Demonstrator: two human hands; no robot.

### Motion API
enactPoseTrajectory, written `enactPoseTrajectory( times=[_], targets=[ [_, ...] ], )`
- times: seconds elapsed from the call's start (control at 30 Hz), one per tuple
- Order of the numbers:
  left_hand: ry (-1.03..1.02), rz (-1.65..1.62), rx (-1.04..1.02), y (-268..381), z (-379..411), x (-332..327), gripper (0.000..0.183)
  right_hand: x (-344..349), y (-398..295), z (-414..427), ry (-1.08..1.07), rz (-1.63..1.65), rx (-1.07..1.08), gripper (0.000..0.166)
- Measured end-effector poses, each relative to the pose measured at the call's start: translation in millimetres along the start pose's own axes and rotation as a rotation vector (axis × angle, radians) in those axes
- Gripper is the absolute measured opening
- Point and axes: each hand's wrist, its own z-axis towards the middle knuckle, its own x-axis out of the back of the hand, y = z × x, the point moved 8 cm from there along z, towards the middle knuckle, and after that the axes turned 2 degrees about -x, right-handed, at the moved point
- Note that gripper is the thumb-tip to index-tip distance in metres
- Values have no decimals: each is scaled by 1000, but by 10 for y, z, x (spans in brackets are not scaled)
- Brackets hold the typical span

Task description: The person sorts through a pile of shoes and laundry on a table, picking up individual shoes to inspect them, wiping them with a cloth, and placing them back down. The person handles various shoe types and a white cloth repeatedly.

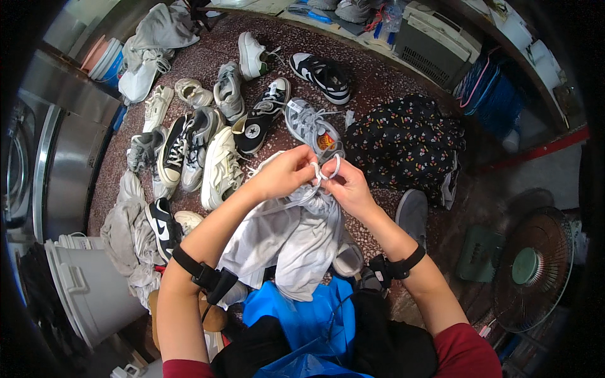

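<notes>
Both hands meet over a white cloth bag [302, 245], whose neck is gathered and bunched. My left hand [286, 172] pinches a pale cord [319, 176] at its fingertips. My right hand [349, 186] grips the same cord, which loops up between the two hands. Below them the bag's cloth hangs down over a blue plastic sheet [298, 302] on my lap. Just beyond my fingers lies a grey lace-up sneaker [312, 124] with a red and yellow insole patch. What is inside the bag is hidden.
Several shoes cover the floor, among them a black Converse high-top [260, 120] and a black-and-white Nike sneaker [321, 78]. A patterned black cloth [401, 141] lies right. A fan [531, 269] stands lower right, a white bucket [90, 288] lower left, a steel machine [73, 165] at left.
</notes>
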Motion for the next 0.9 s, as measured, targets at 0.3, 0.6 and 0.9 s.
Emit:
enactPoseTrajectory(
  times=[0.3, 0.6, 0.9],
  targets=[
    [420, 1060, -297, 371, 12, 581, 17, -12, -3, -4, 4, 71, -72, 14],
    [234, 60, 20, 268, -121, 656, 13, 54, 101, -52, 13, 184, -181, 13],
    [186, 506, -102, 482, -388, 856, 19, 118, 175, -59, 41, 185, -221, 11]
  ],
)
